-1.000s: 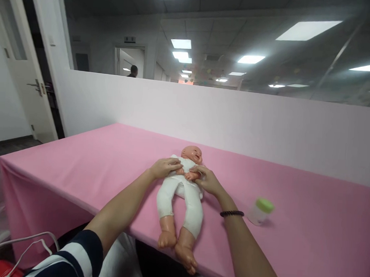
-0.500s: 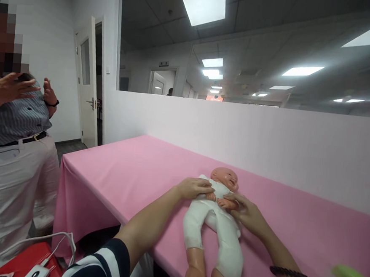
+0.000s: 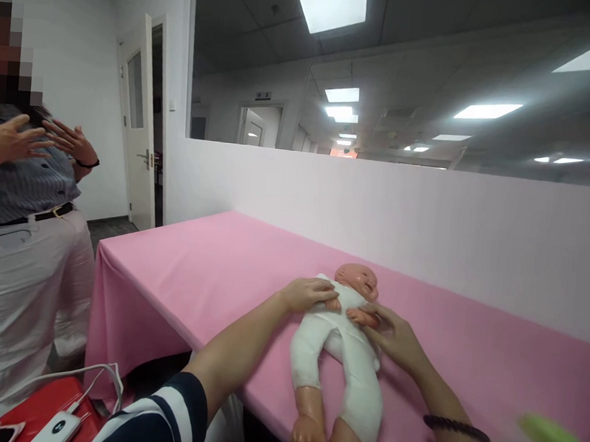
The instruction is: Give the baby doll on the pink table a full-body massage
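While the doll (image 3: 338, 337) lies on its back on the pink cloth (image 3: 212, 249), both hands are on its upper body. Clock centred on its belly: head at 12 to 1, feet at 6, close to the table's near edge.

Left hand (image 3: 310, 295) at 10: fingers nearly straight, laid over its chest and one small hand. Thumb hidden, can't tell if it grips. Right hand (image 3: 394, 332) at 3: fingers over, thumb under the other forearm, loosely closed on it.

Risks, my read: a pull toward 6 could drag the feet over the edge. Uneven pressure could roll the body. Too light a pinch could let the forearm slip. Jar (image 3: 552, 439), green lid blurred, is between 3 and 4, near the bracelet (image 3: 455, 427); a forearm swing could knock it. Co-worker (image 3: 25, 182) between 9 and 10, hands raised, well apart; distraction could loosen the hold.
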The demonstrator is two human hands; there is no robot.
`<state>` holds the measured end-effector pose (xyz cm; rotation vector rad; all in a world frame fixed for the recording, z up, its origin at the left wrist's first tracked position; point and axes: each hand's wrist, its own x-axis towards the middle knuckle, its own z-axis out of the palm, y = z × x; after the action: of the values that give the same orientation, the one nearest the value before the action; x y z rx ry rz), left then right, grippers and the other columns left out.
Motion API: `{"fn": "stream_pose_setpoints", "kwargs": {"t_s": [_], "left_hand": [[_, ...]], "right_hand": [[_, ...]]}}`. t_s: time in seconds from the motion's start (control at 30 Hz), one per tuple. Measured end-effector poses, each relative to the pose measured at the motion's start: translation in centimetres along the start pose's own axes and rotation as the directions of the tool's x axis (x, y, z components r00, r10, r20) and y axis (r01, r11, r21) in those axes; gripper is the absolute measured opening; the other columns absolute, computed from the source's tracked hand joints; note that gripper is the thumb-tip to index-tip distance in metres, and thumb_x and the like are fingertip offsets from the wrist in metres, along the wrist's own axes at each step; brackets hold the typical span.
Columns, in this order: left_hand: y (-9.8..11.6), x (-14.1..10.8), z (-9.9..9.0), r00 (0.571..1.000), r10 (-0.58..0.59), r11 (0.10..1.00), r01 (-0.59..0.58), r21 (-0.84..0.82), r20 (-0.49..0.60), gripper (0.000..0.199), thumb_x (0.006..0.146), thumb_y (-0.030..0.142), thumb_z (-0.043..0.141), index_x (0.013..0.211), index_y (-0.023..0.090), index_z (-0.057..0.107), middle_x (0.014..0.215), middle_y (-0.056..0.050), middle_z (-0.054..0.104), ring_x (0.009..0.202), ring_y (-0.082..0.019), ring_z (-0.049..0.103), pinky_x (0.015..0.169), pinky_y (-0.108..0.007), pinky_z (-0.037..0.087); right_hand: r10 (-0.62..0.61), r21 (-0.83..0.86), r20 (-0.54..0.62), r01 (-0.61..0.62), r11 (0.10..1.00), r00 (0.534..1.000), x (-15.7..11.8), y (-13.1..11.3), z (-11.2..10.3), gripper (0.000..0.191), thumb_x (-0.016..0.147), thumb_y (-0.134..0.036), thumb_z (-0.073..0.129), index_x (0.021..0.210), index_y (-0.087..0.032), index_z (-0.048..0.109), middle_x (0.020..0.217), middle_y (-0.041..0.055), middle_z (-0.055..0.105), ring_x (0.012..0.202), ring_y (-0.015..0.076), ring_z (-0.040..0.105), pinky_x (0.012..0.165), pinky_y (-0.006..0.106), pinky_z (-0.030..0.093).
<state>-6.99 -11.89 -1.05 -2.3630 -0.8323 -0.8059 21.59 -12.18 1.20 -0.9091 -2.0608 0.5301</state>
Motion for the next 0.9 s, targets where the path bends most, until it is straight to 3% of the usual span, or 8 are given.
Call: {"fn": "stream_pose_setpoints", "kwargs": {"t_s": [0.13, 0.2, 0.4, 0.6, 0.77, 0.9], "left_hand": [[0.0, 0.1, 0.7, 0.985, -0.091, 0.996, 0.089, -0.019, -0.147, 0.035, 0.105, 0.026, 0.048, 0.135, 0.018, 0.065, 0.127, -0.013, 0.070, 0.116, -0.019, 0.067, 0.096, -0.029, 0.056], [0.0, 0.4, 1.1, 0.981, -0.105, 0.994, 0.102, -0.030, -0.163, 0.037, 0.105, 0.024, 0.048, 0.137, 0.017, 0.064, 0.125, -0.014, 0.070, 0.115, -0.021, 0.067, 0.097, -0.033, 0.055], [0.1, 1.1, 1.0, 0.994, -0.074, 0.997, 0.071, -0.038, -0.078, 0.038, 0.103, 0.026, 0.052, 0.139, 0.024, 0.063, 0.120, -0.012, 0.069, 0.108, -0.022, 0.066, 0.095, -0.037, 0.053], [0.1, 1.1, 0.5, 0.996, -0.093, 0.993, 0.093, -0.067, -0.003, 0.037, 0.101, 0.025, 0.055, 0.136, 0.025, 0.065, 0.120, -0.009, 0.068, 0.106, -0.022, 0.064, 0.092, -0.036, 0.053], [-0.3, 1.0, 1.0, 0.996, -0.085, 0.995, 0.084, -0.048, -0.027, 0.035, 0.100, 0.023, 0.055, 0.133, 0.025, 0.067, 0.119, -0.010, 0.068, 0.105, -0.022, 0.064, 0.092, -0.036, 0.053], [-0.3, 0.8, 1.5, 0.991, -0.094, 0.995, 0.091, -0.033, -0.096, 0.036, 0.102, 0.024, 0.052, 0.135, 0.023, 0.066, 0.117, -0.011, 0.068, 0.105, -0.023, 0.064, 0.091, -0.037, 0.053]], "right_hand": [[-0.025, -0.094, -0.107, 0.015, 0.996, 0.994, -0.1, -1.3, 0.2, 0.037, 0.078, -0.048, 0.070, 0.104, -0.022, 0.075, 0.110, 0.0119, 0.077, 0.102, 0.0350, 0.071, 0.093, 0.050, 0.055], [-0.055, -0.151, -0.157, 0.031, 0.988, 0.986, 0.0, -1.5, 0.4, 0.033, 0.080, -0.044, 0.069, 0.104, -0.021, 0.075, 0.110, 0.0118, 0.077, 0.102, 0.0341, 0.071, 0.093, 0.049, 0.054], [-0.119, -0.307, -0.136, 0.073, 0.949, 0.984, 0.1, -0.9, 0.9, 0.032, 0.082, -0.028, 0.067, 0.112, -0.019, 0.075, 0.114, 0.0117, 0.076, 0.105, 0.0333, 0.069, 0.097, 0.050, 0.051], [-0.127, -0.313, -0.111, 0.086, 0.946, 0.986, -0.2, -1.3, 0.6, 0.026, 0.082, -0.021, 0.067, 0.107, -0.020, 0.074, 0.112, 0.0110, 0.076, 0.104, 0.0313, 0.068, 0.095, 0.046, 0.050], [-0.134, -0.296, -0.064, 0.109, 0.949, 0.989, -0.3, -1.6, 0.2, 0.020, 0.081, -0.015, 0.062, 0.097, -0.021, 0.073, 0.103, 0.0075, 0.076, 0.096, 0.0272, 0.067, 0.091, 0.043, 0.049], [-0.097, -0.208, -0.119, 0.070, 0.976, 0.988, -0.4, -1.6, 0.2, 0.025, 0.081, -0.017, 0.063, 0.103, -0.022, 0.073, 0.106, 0.0071, 0.076, 0.097, 0.0269, 0.068, 0.092, 0.044, 0.051]]}}
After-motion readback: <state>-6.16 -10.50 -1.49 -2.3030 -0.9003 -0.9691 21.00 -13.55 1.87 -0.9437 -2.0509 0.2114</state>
